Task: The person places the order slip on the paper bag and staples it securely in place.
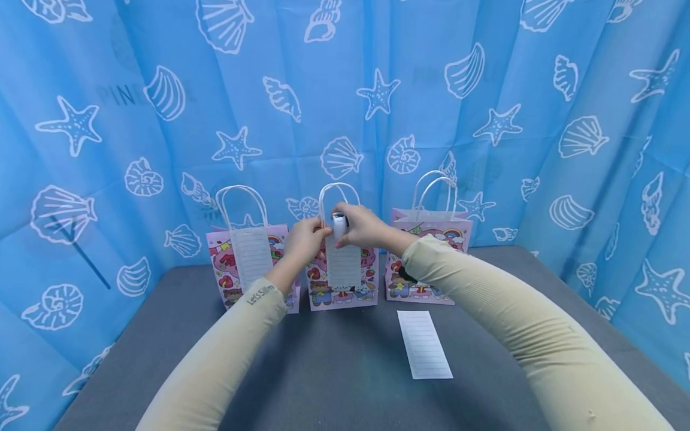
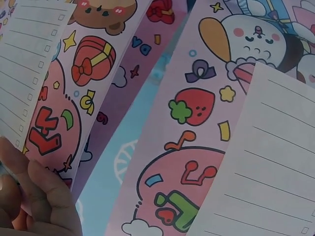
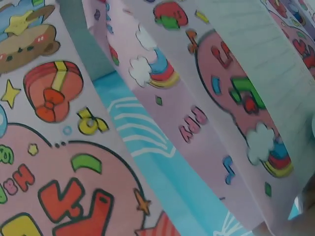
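Observation:
My right hand (image 1: pixel 362 226) grips a small white stapler (image 1: pixel 339 225) with a dark end, at the top of the middle pink gift bag (image 1: pixel 315 286). A lined paper strip (image 1: pixel 344 267) hangs down that bag's front. My left hand (image 1: pixel 306 242) pinches the strip and bag's top edge beside the stapler. In the left wrist view, the left hand's fingers (image 2: pixel 49 196) curl at the strip's edge. The left gift bag (image 1: pixel 218 263) carries another lined strip (image 1: pixel 252 254) on its front.
A third gift bag (image 1: pixel 401 293) stands at the right, partly behind the right forearm. A loose lined strip (image 1: pixel 424 345) lies on the grey table (image 1: pixel 334 371) in front of it. A blue shell-patterned curtain (image 1: pixel 323 120) hangs behind the bags.

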Tool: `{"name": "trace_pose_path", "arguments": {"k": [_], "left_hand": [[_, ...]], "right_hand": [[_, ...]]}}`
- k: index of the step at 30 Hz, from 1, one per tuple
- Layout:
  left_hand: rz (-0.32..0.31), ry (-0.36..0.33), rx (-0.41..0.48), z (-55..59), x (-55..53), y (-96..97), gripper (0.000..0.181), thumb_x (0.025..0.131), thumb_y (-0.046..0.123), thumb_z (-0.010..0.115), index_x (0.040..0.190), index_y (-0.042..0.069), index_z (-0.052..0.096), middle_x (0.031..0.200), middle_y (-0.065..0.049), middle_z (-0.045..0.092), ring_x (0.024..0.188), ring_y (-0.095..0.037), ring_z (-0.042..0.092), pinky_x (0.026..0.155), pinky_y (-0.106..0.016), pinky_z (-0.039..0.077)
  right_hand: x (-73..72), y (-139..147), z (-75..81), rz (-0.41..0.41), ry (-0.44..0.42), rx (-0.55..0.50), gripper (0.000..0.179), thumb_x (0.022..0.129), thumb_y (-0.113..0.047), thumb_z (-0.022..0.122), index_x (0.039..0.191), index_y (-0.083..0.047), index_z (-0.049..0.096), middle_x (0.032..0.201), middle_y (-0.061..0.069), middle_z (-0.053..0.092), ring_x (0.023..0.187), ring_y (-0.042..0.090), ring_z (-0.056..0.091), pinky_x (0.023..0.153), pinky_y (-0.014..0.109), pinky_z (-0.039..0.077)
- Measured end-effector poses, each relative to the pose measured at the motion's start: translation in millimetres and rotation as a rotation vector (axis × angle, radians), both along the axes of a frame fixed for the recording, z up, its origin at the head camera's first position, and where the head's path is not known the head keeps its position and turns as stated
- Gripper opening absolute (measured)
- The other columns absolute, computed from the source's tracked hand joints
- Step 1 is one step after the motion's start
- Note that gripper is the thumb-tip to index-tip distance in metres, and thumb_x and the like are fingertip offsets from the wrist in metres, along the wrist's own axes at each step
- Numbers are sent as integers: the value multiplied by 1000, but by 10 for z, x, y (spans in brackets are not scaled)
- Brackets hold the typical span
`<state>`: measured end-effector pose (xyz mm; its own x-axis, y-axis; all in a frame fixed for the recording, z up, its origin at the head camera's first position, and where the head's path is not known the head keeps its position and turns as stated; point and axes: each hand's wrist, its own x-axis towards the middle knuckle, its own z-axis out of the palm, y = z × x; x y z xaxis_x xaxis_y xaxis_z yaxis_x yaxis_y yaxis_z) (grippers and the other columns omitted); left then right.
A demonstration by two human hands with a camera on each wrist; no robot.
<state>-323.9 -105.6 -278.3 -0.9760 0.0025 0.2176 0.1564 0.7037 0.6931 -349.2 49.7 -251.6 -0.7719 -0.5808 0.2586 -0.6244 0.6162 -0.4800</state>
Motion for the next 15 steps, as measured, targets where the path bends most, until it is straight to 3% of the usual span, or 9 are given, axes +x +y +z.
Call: {"name": "trace_pose_path", "arguments": {"k": [8,12,15], "left_hand": [[-29,-18,-13,67,-12,17,24,101,29,53,97,7,64,70,-6,56,53,-16,60,48,-25,38],[-25,-36,-21,68,-17,25,23,102,26,52,103,7,64,73,-6,57,55,-16,61,48,-24,39],[-21,-31,-28,53,-9,25,22,102,24,52,109,7,64,81,-8,62,60,-18,61,51,-25,43]], "right_hand": [[53,-28,-63,-53,114,-73,46,76,0,80,116,0,58,102,18,66,86,30,64,73,38,53],[111,-4,35,-43,54,-73,55,77,-3,81,124,1,52,104,19,64,88,31,63,73,39,53],[159,69,148,-56,15,-202,62,79,-5,81,130,2,46,113,20,60,98,33,60,77,40,52]]}}
